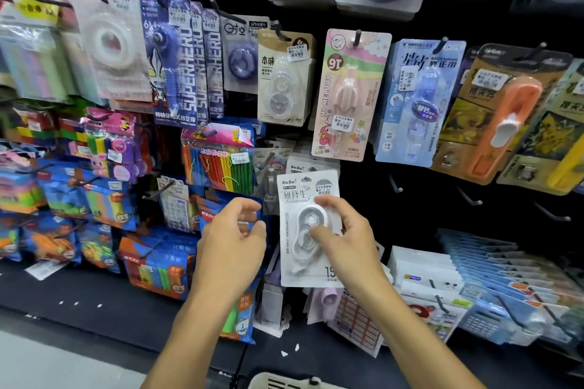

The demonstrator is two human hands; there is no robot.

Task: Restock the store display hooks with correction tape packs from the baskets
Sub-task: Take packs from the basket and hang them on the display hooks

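A white correction tape pack (pixel 303 259) with a clear blister stands upright in front of the dark display wall. My right hand (pixel 344 230) grips it, thumb pressed on the blister and fingers curled round its right edge. Just left of the pack hovers my left hand (pixel 232 237), fingers loosely curled with nothing in it. More packs of the same kind (pixel 300 166) hang right behind the held one. To the right, three bare black hooks (pixel 396 185) (pixel 471 197) (pixel 553 215) stick out of the wall. The rim of a pale basket (pixel 284 381) shows at the bottom edge.
Other correction tape packs hang on the row above: blue superhero (pixel 172 60), beige (pixel 286 79), pink (pixel 347 95), light blue (pixel 417 101), orange (pixel 502 117). Counting-stick bags (pixel 221 164) fill the left side. Sticker and label packs (pixel 442 287) lie low on the right.
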